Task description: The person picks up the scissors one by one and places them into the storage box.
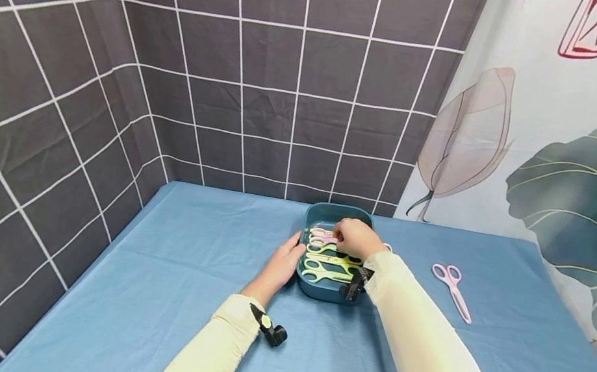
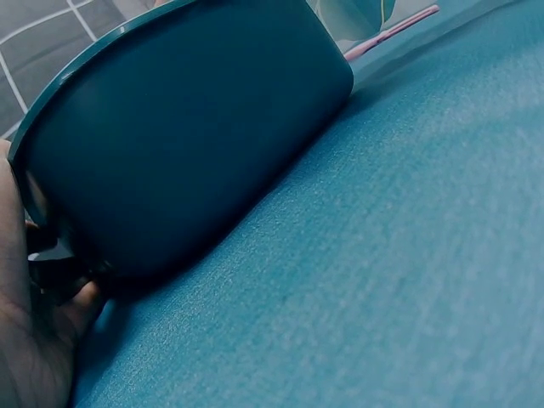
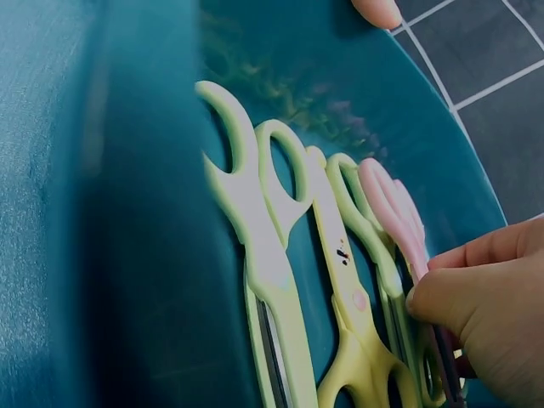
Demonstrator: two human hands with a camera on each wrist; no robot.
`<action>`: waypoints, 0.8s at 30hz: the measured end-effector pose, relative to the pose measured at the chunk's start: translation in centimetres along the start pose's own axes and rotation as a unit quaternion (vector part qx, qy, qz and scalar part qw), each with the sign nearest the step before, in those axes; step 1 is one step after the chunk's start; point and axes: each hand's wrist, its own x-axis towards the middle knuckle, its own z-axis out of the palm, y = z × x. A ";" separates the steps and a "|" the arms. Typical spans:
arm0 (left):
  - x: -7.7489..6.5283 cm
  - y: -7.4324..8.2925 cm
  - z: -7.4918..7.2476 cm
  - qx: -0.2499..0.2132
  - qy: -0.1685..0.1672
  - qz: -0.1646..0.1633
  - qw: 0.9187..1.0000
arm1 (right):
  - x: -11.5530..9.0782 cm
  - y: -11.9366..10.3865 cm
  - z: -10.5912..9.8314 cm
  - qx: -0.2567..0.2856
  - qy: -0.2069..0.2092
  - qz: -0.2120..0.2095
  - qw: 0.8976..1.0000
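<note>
A dark teal plastic box point(image 1: 319, 292) stands on the table with several pairs of scissors laid in a row inside. My left hand point(image 1: 283, 264) grips its left side, the thumb over the rim; the left wrist view shows the fingers point(image 2: 85, 308) low against the wall. Inside the box, my right hand point(image 3: 489, 302) pinches pink scissors point(image 3: 395, 208) just below the handles. Beside these lie green scissors point(image 3: 361, 217), yellow scissors point(image 3: 353, 297) and larger pale green scissors point(image 3: 263, 238) nearest the front.
Another pair of pink scissors point(image 1: 452, 292) lies on the blue tablecloth point(image 1: 194, 241) to the right of the box. A dark tiled-pattern curtain point(image 1: 271, 63) hangs behind and at the left, and a white leaf-print curtain point(image 1: 477, 143) at the right.
</note>
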 end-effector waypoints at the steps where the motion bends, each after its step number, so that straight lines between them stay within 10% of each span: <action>1: 0.0 0.0 0.0 0.000 0.001 0.000 1.000 | 0.0 0.0 0.0 -0.001 -0.001 0.000 1.000; 24: -0.1 0.0 0.0 0.008 0.000 0.011 1.000 | 0.1 0.0 0.2 0.000 -0.012 0.024 1.000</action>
